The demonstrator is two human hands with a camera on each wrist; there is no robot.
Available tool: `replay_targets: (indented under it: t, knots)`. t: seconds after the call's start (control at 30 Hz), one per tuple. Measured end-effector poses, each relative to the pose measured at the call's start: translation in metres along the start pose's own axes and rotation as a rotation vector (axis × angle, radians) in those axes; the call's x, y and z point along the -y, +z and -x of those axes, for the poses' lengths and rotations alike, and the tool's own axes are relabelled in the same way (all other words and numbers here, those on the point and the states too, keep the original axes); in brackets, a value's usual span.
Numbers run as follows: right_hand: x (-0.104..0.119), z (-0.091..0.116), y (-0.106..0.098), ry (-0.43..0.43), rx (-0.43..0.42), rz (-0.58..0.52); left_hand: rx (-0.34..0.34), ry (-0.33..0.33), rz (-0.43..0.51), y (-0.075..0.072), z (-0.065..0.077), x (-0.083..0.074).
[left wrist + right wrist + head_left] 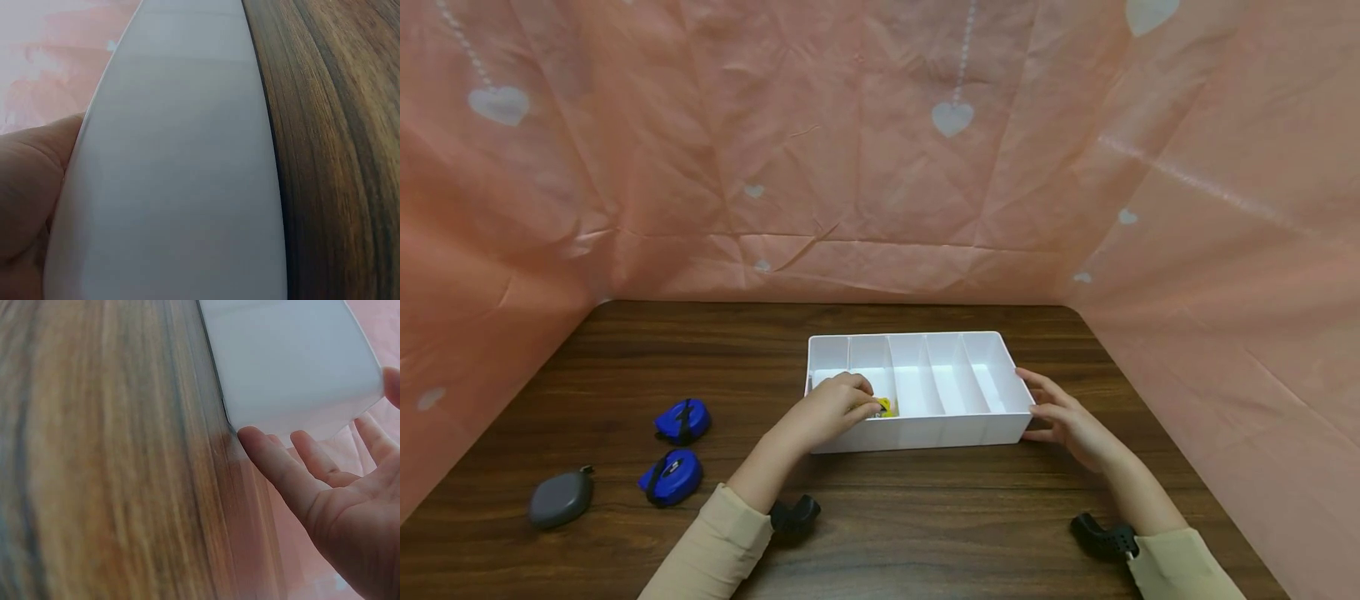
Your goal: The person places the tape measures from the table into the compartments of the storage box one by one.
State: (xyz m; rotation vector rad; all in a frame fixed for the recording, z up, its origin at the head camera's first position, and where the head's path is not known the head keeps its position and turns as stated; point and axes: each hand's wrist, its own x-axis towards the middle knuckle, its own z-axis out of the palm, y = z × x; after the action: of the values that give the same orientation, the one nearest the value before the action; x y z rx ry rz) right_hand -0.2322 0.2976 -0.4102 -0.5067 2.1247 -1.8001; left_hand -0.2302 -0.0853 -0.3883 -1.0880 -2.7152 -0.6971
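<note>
Only the head view takes in the grey case [561, 500] at the far left and, to its right, the rear blue item [683, 421] and the front blue item [672, 477], both with black straps. The left wrist view is filled by the long front wall of the white box [943, 431], with part of the left hand [831, 408] beyond its rim. The right wrist view shows the palm side of the right hand [1067, 421], one fingertip at the box's bottom corner and a digit up at the rim.

The left hand reaches over the front wall into the box's left end; the yellow item [885, 407] lies right beside its fingertips, in the second of five compartments from the left, near the front. The hand partly covers it, so I cannot tell whether the fingers grasp it or have released it. At the box's right end, the right hand is spread and loosely extended, touching the wall without clenching.

Under everything is a dark wood-grain desk [925, 517]; peach-pink cloth [865, 183] with white hearts hangs along the left, back and right
</note>
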Motion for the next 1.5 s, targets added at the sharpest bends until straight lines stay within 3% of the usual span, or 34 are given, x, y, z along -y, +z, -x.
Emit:
replay_targets:
  t: [0.33,0.63,0.97,1.5]
  knots:
    - [0.0,0.0,0.0,0.0,-0.004,0.002,0.008,0.031,-0.05,-0.001,0.0,0.0]
    - [0.002,0.0,0.001,0.002,-0.003,0.0,-0.033,0.051,-0.094,-0.004,0.003,-0.002]
    - [0.003,0.0,0.001,0.007,-0.006,0.004,0.004,0.035,-0.115,-0.008,0.005,-0.004]
    - [0.001,0.001,0.0,0.009,-0.015,0.01,-0.003,0.017,-0.143,-0.016,0.01,-0.006]
